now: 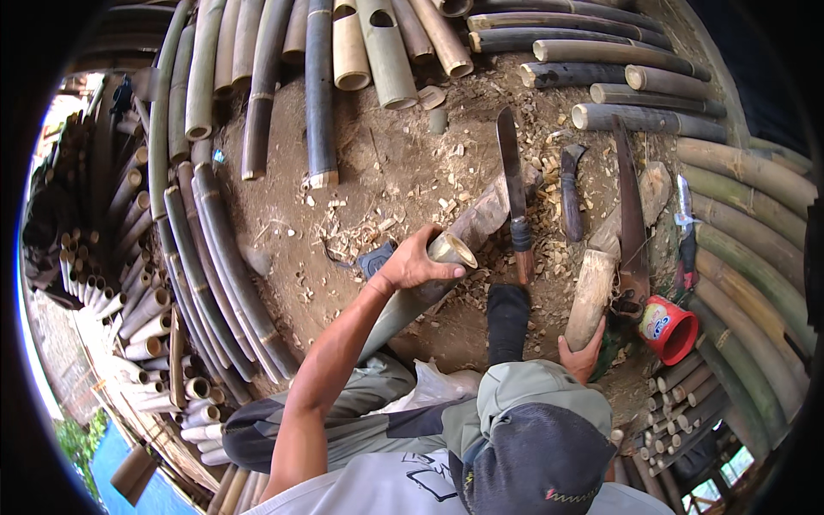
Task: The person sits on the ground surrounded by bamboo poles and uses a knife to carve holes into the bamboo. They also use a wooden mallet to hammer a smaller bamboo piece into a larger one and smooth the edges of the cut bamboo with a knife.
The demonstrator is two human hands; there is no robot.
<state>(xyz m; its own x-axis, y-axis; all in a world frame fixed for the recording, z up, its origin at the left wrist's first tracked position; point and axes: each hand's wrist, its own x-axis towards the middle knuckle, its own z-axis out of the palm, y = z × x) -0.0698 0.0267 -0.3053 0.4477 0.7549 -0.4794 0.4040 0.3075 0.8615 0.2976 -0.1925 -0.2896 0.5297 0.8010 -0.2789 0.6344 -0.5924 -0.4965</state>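
My left hand [421, 260] is closed around the upper end of a bamboo pole [399, 313], whose open cut mouth points away from me. The pole slants across my leg, and its end rests at a rough wooden block [482, 215] on the ground. At the right, my right hand [584, 352] grips the near end of a thick, pale wooden cylinder [590, 296]. Most of that hand's fingers are hidden beneath it. Between the hands lies a machete [509, 154] with a dark blade and wrapped handle, its handle end towards me.
Right of the machete lie a hatchet-like blade [571, 193], a handsaw [632, 215] and a slim knife [686, 223]. A red plastic tub [674, 333] lies tipped near my right hand. Bamboo poles [321, 94] surround the work spot; wood chips [369, 225] litter the dirt.
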